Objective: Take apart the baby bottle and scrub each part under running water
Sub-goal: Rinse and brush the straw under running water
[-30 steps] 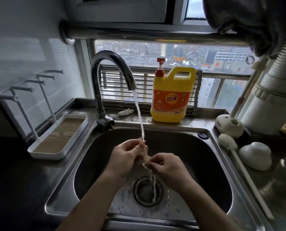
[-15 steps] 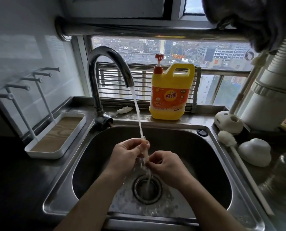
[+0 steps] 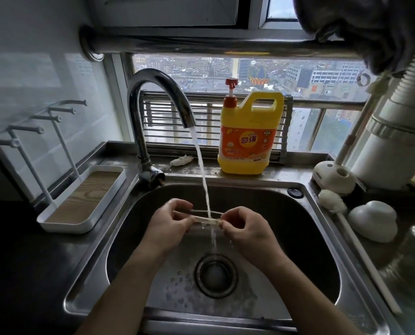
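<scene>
Over the sink (image 3: 322, 228), the left hand (image 3: 170, 224) and right hand (image 3: 246, 229) each pinch an end of what looks like a thin clear bottle straw (image 3: 207, 220), held level under the tap's stream (image 3: 201, 165). The bottle seems already dismantled; a white domed piece (image 3: 373, 221) and a brush (image 3: 332, 201) wait on the right counter.

Glossy steel sink (image 3: 317, 238), wood-grain tray (image 3: 80, 201)

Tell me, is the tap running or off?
Running: water streams from the faucet onto the clear tube over the sink.
</scene>
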